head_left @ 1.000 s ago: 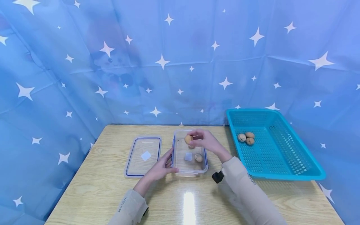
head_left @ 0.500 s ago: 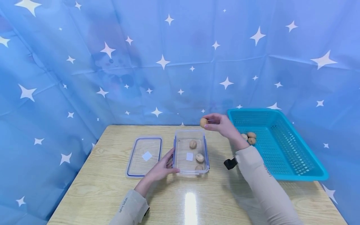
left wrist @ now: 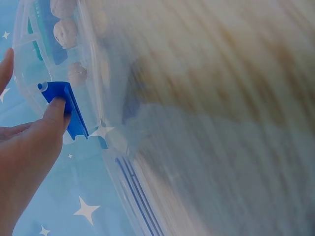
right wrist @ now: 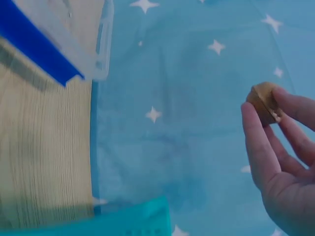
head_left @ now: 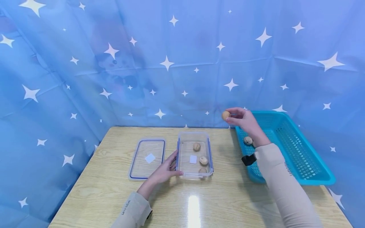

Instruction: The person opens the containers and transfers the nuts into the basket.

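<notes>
My right hand (head_left: 243, 120) pinches a walnut (head_left: 226, 115) between thumb and fingertips, raised above the table's back edge and just left of the blue-green basket. The right wrist view shows this walnut (right wrist: 264, 102) with its seam facing the camera. My left hand (head_left: 163, 171) holds the near left corner of a clear plastic food container (head_left: 210, 148), thumb at the front and fingers along the side. In the left wrist view a fingertip presses a blue latch (left wrist: 68, 108). Inside the container lie a walnut (head_left: 196, 146), a second walnut (head_left: 203, 160) and a third by the front wall.
A clear lid with a blue seal (head_left: 146, 158) lies flat left of the container. The blue-green basket (head_left: 316, 155) stands at the right; a walnut (head_left: 248, 140) shows inside, others mostly behind my right arm. A starry blue curtain (head_left: 199, 79) hangs behind the wooden table (head_left: 94, 186).
My right hand has moved up and right, carrying its walnut from over the container toward the basket. My left hand stays at the container.
</notes>
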`<move>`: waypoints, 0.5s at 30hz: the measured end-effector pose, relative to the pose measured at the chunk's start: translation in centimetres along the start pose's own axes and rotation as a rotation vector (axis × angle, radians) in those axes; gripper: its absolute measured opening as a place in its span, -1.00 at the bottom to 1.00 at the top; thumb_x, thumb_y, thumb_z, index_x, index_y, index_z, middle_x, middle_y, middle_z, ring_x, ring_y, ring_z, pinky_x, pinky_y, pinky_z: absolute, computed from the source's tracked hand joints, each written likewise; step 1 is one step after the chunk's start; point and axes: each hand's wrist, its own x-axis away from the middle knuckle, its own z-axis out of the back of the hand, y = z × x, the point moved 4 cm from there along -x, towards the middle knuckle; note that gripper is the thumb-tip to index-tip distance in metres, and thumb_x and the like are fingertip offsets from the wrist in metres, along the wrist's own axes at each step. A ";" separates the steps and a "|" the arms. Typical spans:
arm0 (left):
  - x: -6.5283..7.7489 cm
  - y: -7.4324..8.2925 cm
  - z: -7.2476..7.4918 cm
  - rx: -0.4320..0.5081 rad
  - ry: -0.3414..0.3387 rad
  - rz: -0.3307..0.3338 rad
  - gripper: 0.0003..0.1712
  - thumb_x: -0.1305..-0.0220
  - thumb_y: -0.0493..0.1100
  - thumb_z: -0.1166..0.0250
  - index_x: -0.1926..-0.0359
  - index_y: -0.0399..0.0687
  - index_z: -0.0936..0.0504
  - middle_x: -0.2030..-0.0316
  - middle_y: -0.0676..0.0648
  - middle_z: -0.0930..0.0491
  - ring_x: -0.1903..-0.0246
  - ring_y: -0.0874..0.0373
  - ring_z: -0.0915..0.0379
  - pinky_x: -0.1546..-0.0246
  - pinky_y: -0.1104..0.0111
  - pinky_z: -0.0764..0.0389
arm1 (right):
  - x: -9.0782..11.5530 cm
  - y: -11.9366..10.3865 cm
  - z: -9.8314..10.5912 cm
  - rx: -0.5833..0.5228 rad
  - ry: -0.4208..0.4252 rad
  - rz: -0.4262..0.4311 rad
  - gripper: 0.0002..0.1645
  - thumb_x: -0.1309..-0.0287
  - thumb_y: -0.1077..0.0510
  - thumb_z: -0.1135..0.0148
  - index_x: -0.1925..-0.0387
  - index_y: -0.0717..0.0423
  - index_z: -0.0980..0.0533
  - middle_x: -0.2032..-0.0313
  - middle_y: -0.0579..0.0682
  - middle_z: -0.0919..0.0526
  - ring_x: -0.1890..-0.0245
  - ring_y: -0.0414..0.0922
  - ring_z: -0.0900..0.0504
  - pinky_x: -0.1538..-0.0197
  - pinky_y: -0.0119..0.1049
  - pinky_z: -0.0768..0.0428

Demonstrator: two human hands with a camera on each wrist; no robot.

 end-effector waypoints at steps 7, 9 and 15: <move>0.0 0.2 0.0 -0.011 0.003 0.002 0.14 -0.26 -0.27 -0.37 -0.60 -0.13 0.24 -0.58 -0.32 0.20 -0.52 -0.25 0.05 -0.53 0.07 -0.18 | 0.3 1.7 2.8 0.031 0.069 -0.057 -0.28 -0.32 -0.18 -0.22 -0.41 -0.01 -0.35 -0.24 0.02 -0.49 0.04 -0.44 -0.51 -0.21 -0.15 -0.60; 0.0 0.1 0.1 -0.016 0.006 -0.001 0.14 -0.25 -0.26 -0.38 -0.60 -0.13 0.24 -0.58 -0.32 0.21 -0.53 -0.25 0.06 -0.53 0.07 -0.17 | 0.3 2.4 3.5 0.012 0.079 -0.075 -0.27 -0.32 -0.18 -0.21 -0.42 -0.02 -0.33 -0.28 0.01 -0.46 0.03 -0.47 -0.50 -0.20 -0.26 -0.63; -0.1 -0.3 0.1 -0.023 0.011 -0.001 0.14 -0.25 -0.26 -0.38 -0.60 -0.10 0.22 -0.58 -0.31 0.21 -0.53 -0.24 0.08 -0.53 0.08 -0.17 | 1.0 4.2 5.1 -0.014 0.121 -0.096 -0.22 -0.32 -0.17 -0.22 -0.45 0.02 -0.29 -0.28 -0.04 -0.43 0.04 -0.52 -0.48 0.06 -0.68 -0.62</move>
